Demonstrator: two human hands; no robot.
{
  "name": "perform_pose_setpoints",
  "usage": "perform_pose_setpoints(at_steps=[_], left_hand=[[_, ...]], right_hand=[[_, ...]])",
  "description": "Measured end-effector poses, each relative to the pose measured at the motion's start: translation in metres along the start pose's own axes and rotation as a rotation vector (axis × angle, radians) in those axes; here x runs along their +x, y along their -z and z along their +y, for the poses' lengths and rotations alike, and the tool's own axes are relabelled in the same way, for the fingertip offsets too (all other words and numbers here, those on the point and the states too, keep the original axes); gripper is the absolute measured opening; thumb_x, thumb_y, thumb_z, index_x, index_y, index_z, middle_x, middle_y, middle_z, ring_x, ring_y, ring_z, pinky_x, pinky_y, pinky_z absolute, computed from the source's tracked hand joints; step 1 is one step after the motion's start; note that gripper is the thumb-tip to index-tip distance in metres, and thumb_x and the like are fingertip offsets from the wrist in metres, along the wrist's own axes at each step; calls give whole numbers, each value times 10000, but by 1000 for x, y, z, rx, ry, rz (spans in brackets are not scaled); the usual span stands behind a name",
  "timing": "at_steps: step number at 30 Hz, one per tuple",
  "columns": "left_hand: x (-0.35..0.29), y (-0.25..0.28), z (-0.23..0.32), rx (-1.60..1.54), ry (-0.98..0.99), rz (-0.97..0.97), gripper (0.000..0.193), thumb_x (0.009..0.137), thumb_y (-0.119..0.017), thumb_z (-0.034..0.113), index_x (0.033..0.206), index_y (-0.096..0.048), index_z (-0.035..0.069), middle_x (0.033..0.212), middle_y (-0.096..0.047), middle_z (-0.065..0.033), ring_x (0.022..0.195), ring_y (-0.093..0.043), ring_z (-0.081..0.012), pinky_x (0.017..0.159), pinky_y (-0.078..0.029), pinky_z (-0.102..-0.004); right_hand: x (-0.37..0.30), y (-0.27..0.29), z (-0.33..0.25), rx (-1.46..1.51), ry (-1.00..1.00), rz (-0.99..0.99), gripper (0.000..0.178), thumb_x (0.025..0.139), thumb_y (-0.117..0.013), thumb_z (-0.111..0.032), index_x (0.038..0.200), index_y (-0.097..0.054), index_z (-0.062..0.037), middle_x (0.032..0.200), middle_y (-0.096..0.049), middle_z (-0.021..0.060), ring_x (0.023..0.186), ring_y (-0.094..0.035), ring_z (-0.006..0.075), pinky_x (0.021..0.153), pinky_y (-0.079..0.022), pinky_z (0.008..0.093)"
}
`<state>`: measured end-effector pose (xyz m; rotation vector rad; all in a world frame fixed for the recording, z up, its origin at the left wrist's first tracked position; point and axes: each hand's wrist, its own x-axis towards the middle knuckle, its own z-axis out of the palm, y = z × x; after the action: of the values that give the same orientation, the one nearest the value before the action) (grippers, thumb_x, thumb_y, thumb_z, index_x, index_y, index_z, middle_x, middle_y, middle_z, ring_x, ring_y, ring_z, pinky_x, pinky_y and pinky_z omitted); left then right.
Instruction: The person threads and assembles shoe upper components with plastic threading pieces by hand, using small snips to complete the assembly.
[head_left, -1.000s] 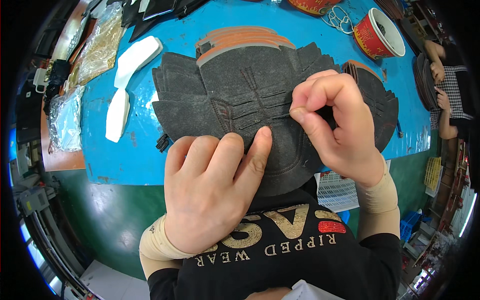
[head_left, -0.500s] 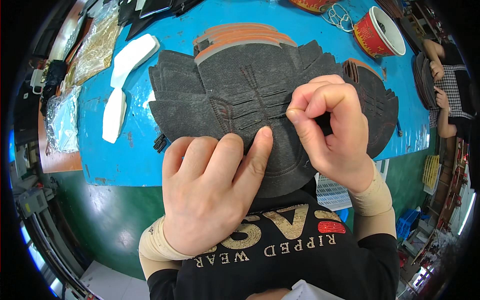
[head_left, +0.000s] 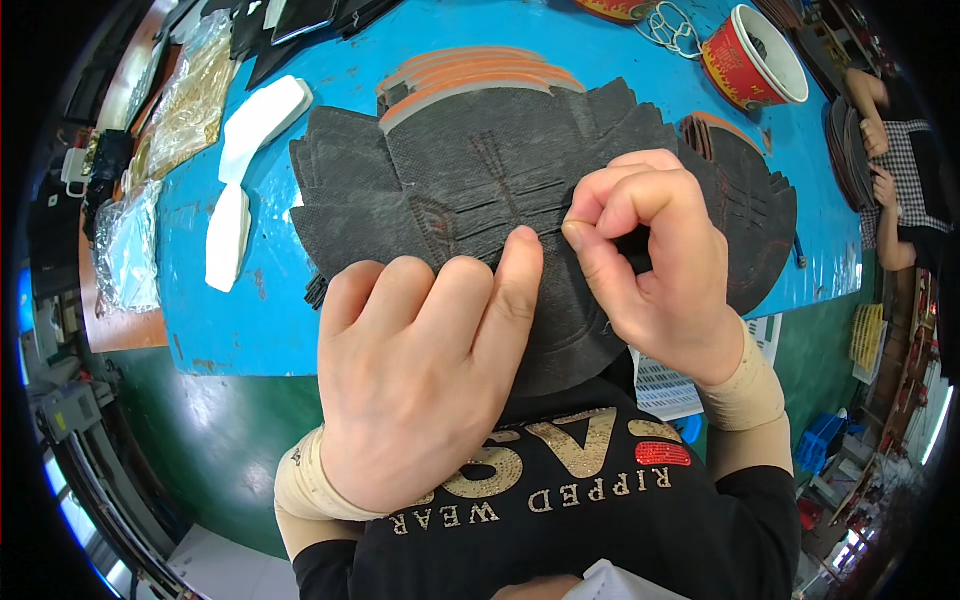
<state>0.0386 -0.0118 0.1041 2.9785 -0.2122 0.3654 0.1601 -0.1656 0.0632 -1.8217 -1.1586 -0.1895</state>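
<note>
A black stitched fabric shoe upper [head_left: 450, 160] tops a fanned stack with orange-edged layers. My left hand [head_left: 410, 370] rests on its near part, fingers curled under and thumb extended along the stitched middle. The curled fingertips are hidden behind the hand. Just to the right, my right hand [head_left: 660, 250] is pinched, thumb against forefinger, over the upper's right side. A thin dark thread [head_left: 550, 232] seems to run from the upper beside my left thumb to that pinch. Several raised cord-like lines cross the upper between my hands.
Another stack of black uppers [head_left: 750, 200] lies to the right on the blue table [head_left: 270, 330]. A red paper bucket [head_left: 735, 65], white string [head_left: 670, 28], white shaped pieces [head_left: 232, 220] and plastic bags [head_left: 130, 245] lie around. At far right, another person's hands [head_left: 880, 165] show.
My left hand and its thumb have shifted slightly up and left along the upper. My right hand keeps its pinch and has moved a little left.
</note>
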Motion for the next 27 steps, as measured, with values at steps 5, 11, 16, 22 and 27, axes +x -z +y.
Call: perform_pose_setpoints(at_steps=[5, 11, 16, 22, 27], left_hand=[[0, -3, 1, 58, -22, 22, 580, 601, -625, 18, 1173, -642, 109, 763, -453, -1, 678, -489, -179, 689, -400, -328], [-1, -3, 4, 94, -34, 10, 572, 622, -626, 45, 1190, -636, 110, 772, -437, -4, 701, -488, -175, 700, -402, -332], [-2, -7, 2, 94, -42, 43, 585, 620, -633, 42, 1200, -629, 118, 786, -433, -9, 711, -490, -178, 707, -402, -335], [-2, -5, 3, 92, -33, 24, 593, 621, -637, 41, 1207, -626, 129, 794, -433, -12, 712, -490, -180, 709, -402, -337], [-1, -5, 5, 96, -34, 19, 568, 639, -635, 55, 1203, -627, 129, 791, -429, -14, 702, -488, -183, 702, -401, -339]], right_hand=[[2, 7, -2, -56, 40, -84, 326, 753, -661, 125, 895, -431, -58, 837, -593, 81, 790, -549, 208, 720, -460, 299], [2, 14, -1, 84, -48, -69, 244, 788, -624, 101, 941, -486, -29, 890, -617, 95, 815, -596, 201, 729, -484, 291], [-1, 20, -1, 192, -89, 130, 230, 787, -581, 121, 973, -547, -9, 954, -660, 104, 838, -636, 189, 741, -512, 295], [-2, 20, -6, -157, 135, -127, 264, 661, -572, 160, 845, -542, -26, 959, -669, 114, 879, -586, 278, 736, -510, 331], [-10, 16, -6, -369, 332, -127, 189, 640, -641, -36, 815, -571, -52, 928, -637, 113, 873, -583, 280, 694, -512, 331]])
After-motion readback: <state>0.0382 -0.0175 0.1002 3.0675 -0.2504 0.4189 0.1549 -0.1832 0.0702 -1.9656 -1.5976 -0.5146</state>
